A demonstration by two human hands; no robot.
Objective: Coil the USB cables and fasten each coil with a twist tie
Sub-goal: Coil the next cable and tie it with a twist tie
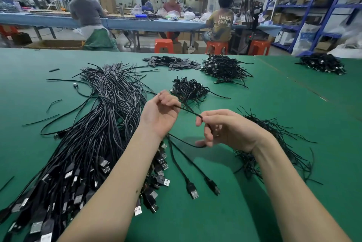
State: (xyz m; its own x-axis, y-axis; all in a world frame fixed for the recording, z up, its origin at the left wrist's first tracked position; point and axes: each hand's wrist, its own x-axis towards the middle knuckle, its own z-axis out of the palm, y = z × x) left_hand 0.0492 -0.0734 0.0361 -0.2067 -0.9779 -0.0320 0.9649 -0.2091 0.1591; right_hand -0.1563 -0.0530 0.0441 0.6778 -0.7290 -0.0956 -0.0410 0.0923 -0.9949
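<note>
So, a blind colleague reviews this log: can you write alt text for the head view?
Two bare hands stretch a black cable between them above a green table, left hand and right hand both gripping it. A large bundle of uncoiled USB cables lies left, loose twist ties right, coiled cables beyond.

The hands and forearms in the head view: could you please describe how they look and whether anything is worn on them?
Both forearms are bare as far as the frame shows; no sleeves are visible. The left hand and the right hand wear no gloves, and no watch or bracelet shows at either wrist. The fingers are uncovered. A small dark spot sits on the left forearm. Whether a ring is worn cannot be told.
</note>
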